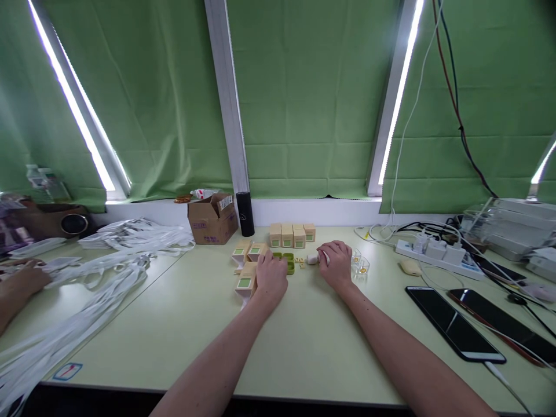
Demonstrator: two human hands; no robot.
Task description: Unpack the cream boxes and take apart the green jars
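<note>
Two bare hands at work over the table [304, 341], both near the middle. The right hand [336, 262] has its fingers curled round a white piece [312, 259], whose end pokes out to the left, just beside some tiny yellow bits [299, 262]. And the left hand [272, 277]? It sits between the green tray [290, 264] and the nearest of the small boxes [244, 282]; its fingertips are hidden, so I can't tell whether they grip anything.

Good practice here, I'd say, is a light hold on that white piece, its end kept visible and the wrist low and steady. The bits look easy to scatter (one careless sleeve would do it), so lifting over them beats sweeping across. Mind the clear cups [360, 263] too, just right of the right hand: an elbow kept wide should spare them. Left palm off the box, please; it looks crushable.
</note>
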